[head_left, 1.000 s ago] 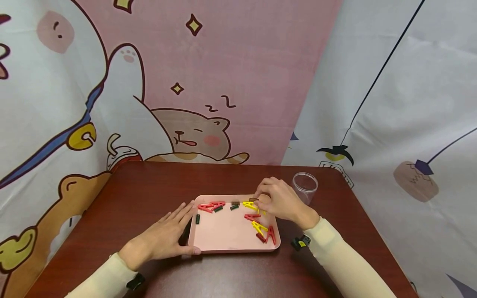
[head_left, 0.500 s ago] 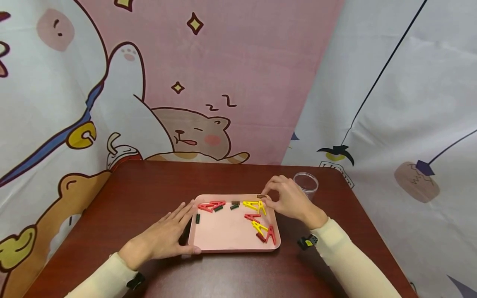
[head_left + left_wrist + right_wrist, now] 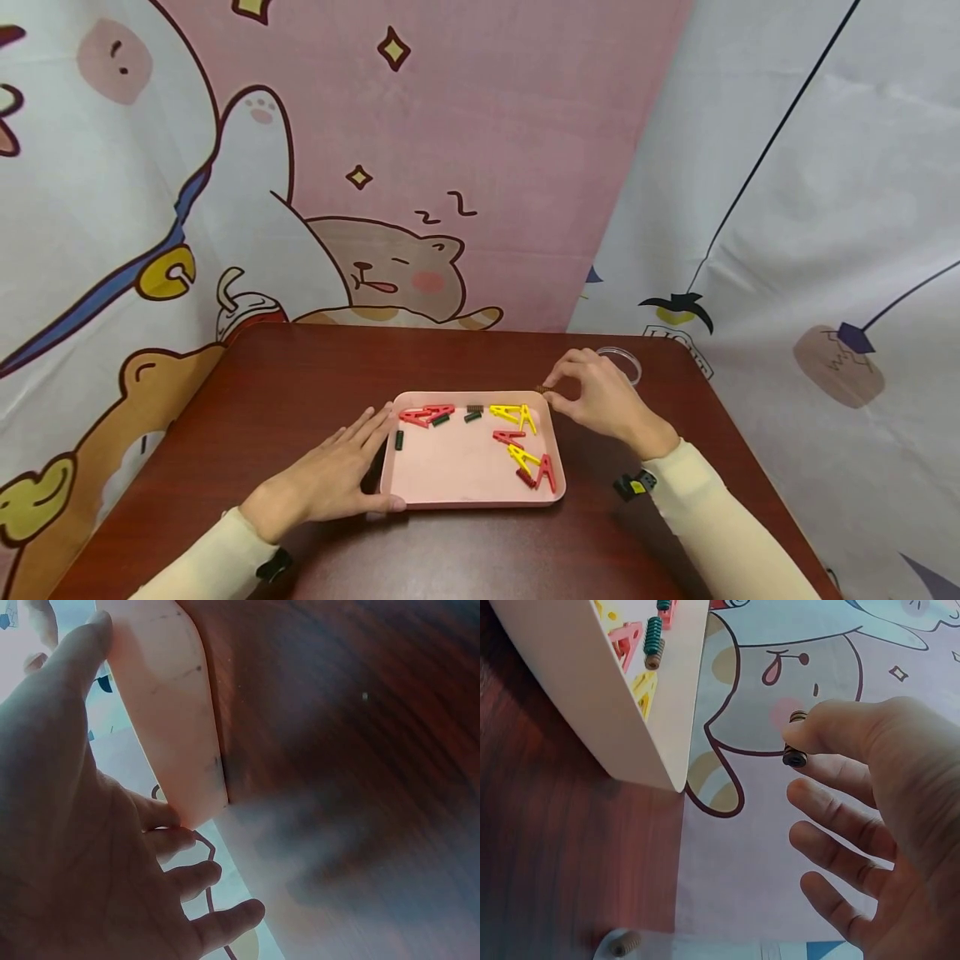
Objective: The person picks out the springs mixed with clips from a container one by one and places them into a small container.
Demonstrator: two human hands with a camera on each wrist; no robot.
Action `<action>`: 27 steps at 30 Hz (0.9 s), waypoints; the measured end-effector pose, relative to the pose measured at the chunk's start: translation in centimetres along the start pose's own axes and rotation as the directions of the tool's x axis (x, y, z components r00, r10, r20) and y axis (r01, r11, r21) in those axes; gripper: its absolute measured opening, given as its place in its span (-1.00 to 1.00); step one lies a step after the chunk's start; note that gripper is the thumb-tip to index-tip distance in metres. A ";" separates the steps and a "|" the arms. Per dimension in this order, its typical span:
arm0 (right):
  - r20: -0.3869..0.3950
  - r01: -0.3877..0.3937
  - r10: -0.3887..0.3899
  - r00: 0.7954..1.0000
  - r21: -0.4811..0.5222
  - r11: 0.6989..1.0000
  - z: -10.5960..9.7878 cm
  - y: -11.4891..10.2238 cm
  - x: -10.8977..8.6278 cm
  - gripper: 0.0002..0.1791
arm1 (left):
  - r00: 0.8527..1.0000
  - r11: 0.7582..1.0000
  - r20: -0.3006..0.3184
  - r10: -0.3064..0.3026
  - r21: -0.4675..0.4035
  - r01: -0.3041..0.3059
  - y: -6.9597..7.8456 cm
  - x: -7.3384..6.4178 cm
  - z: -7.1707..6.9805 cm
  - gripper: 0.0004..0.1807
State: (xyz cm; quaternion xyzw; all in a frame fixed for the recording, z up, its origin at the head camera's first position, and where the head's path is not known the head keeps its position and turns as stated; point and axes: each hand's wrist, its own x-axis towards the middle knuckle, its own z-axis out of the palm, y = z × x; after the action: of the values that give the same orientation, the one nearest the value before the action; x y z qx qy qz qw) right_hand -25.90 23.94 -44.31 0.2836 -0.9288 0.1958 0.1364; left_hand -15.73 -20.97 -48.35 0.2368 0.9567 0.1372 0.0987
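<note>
My right hand (image 3: 606, 402) pinches a small brown coil spring (image 3: 796, 759) between thumb and index finger, just off the far right corner of the pink tray (image 3: 457, 477). In the right wrist view its other fingers are spread apart. With fingers extended, my left hand (image 3: 330, 477) rests along the tray's left side, thumb at the near left corner. Inside the tray lie red clothespin halves (image 3: 546, 475), yellow clothespin halves (image 3: 522, 458), dark green springs (image 3: 399, 440), a dark red spring (image 3: 526, 478) and a brown spring (image 3: 475, 408).
Behind my right hand stands a clear round jar (image 3: 636, 367), largely covered by the hand in the head view. The right wrist view shows a brown spring (image 3: 625, 943) in it. A cartoon-printed cloth (image 3: 525, 167) hangs behind the brown table (image 3: 330, 358).
My right hand has moved right from the tray's far right part to beyond its corner, carrying the brown spring towards the jar. The left hand has stayed in place.
</note>
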 end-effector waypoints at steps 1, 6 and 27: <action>-0.001 -0.001 0.001 1.000 0.001 1.000 -0.1 0.1 0.0 -0.82 | 1.000 1.000 0.001 0.000 -0.001 0.000 0.0 0.0 0.0 0.52; -0.008 -0.020 0.020 1.000 -0.004 1.000 -0.4 0.7 -0.2 -0.83 | 1.000 1.000 0.001 0.001 0.000 -0.001 0.0 0.0 0.0 0.52; -0.068 -0.101 0.100 0.993 -0.020 0.995 -2.4 2.8 -0.8 -0.88 | 1.000 1.000 0.006 -0.001 -0.007 0.001 -0.1 0.0 0.1 0.53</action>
State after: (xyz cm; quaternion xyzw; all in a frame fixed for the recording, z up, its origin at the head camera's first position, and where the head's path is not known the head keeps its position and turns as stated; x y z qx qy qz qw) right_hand -26.52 27.50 -43.31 0.2282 -0.9390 0.2009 0.1607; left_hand -15.74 -21.05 -48.48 0.2364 0.9561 0.1396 0.1022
